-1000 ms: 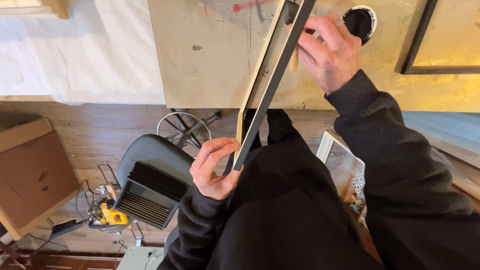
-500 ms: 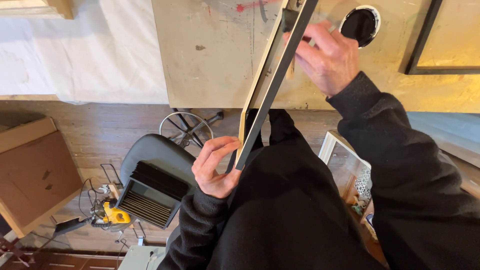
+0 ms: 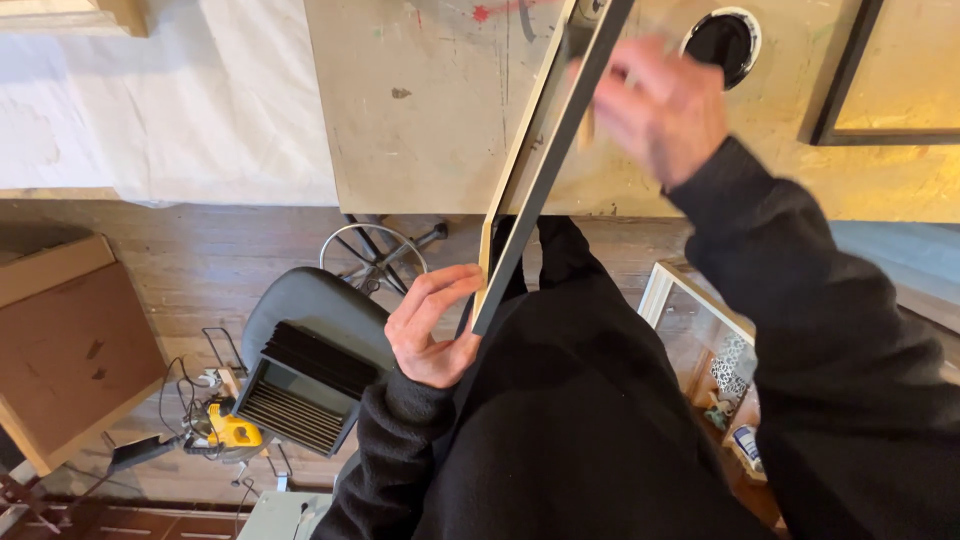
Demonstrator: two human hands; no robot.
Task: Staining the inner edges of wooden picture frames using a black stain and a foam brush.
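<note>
Lowered and blurred since a second ago, the right hand [image 3: 660, 105] now sits beside the long dark-and-pale wooden frame strip [image 3: 540, 160].
Its grip on the strip cannot be told; the left hand [image 3: 432, 325] clamps the strip's lower end, which slants up over the paint-stained bench [image 3: 430, 110].

Frame [image 3: 548, 150] stood between my hands, lower end by my left hand [image 3: 432, 325], workbench [image 3: 420, 120] behind, stool [image 3: 310, 310] left.

We're seeing a frame [image 3: 545, 150] of pale raw wood with a matt dark face, a paint-stained, scuffed table [image 3: 430, 110], and worn wooden floor [image 3: 230, 260] planks.
</note>
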